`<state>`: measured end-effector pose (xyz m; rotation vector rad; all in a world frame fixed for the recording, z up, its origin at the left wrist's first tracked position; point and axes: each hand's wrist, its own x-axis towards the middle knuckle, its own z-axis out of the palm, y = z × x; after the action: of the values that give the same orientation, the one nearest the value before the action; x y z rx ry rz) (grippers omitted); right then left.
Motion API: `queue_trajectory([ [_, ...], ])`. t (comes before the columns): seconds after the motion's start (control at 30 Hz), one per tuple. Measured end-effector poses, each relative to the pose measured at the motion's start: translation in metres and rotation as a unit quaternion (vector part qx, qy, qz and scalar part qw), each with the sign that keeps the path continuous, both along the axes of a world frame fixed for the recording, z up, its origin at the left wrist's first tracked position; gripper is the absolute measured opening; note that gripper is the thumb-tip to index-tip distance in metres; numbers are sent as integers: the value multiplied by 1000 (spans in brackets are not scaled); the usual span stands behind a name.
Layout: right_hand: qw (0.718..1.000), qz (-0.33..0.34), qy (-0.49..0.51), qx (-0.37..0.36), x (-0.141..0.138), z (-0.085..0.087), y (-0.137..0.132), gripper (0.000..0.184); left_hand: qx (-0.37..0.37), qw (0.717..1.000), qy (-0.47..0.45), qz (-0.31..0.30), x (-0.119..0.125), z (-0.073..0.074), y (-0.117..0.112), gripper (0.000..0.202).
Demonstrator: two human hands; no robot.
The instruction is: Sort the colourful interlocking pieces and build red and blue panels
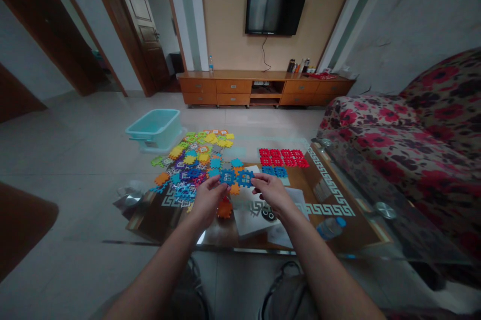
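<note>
Two blue interlocking puzzle tiles with cut-out centres are held up side by side above the glass table. My left hand (209,199) pinches the left blue tile (227,177) between thumb and fingers. The right blue tile (245,178) is gripped at its outer edge by my right hand (271,191). Their inner edges meet or nearly meet; I cannot tell whether they are locked together. Beyond my right hand lie more blue tiles (274,171), set against rows of red tiles (283,156). An orange tile (225,208) rests below my left hand.
A heap of mixed coloured tiles (190,160) covers the left part of the glass table (330,195). A teal plastic bin (156,129) stands beyond its far left corner. A bottle with a blue cap (331,228) lies at the right. The flowered sofa (413,129) stands further right.
</note>
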<state>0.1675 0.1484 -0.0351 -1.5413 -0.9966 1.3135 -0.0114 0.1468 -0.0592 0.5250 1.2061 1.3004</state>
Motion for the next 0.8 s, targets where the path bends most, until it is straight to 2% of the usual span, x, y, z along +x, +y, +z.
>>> queue_trajectory([
  [0.17, 1000, 1, -17, 12, 4, -2, 2, 27, -31, 998, -56, -24, 8, 11, -5, 26],
  [0.37, 998, 5, -40, 39, 3, -2, 5, 23, -32, 997, -66, -23, 8, 15, -6, 24],
  [0.53, 997, -2, -60, 38, 3, -2, 5, 27, -35, 996, -69, -37, 5, 19, -7, 24],
  [0.8, 996, 7, -62, 58, 2, -5, 5, 29, -31, 997, -54, -48, 0, 12, -4, 29],
])
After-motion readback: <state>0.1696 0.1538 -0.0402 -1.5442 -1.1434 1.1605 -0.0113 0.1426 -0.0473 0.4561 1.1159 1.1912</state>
